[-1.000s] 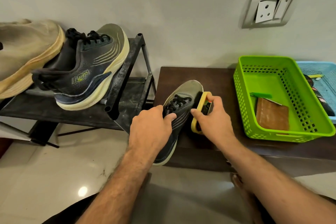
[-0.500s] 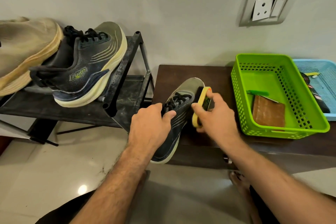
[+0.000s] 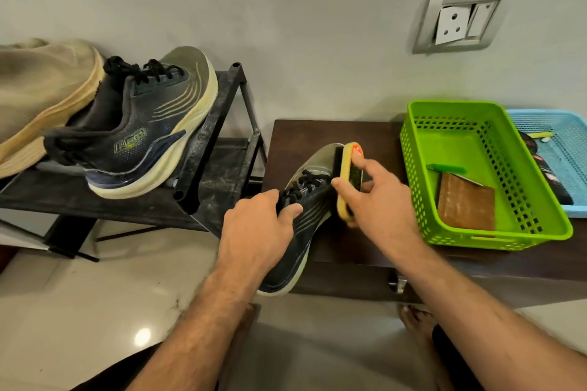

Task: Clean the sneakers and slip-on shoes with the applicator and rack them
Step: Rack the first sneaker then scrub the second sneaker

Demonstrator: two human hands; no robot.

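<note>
Head view: two sneakers [image 3: 298, 219] [image 3: 149, 133], one applicator [image 3: 347, 179], two baskets [image 3: 476, 232] [image 3: 565, 149].

At frame centre, the left hand [image 3: 257, 225] grips a dark sneaker [image 3: 301, 222] on the brown table [image 3: 333, 136]. The right hand [image 3: 378, 194] holds the yellow applicator [image 3: 349, 178] against its toe side. At left, a matching sneaker [image 3: 143, 133] sits on the black rack [image 3: 216, 143].

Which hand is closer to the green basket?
The right hand, holding the brush, is just left of the green basket. The left hand grips the sneaker, farther left.
</note>
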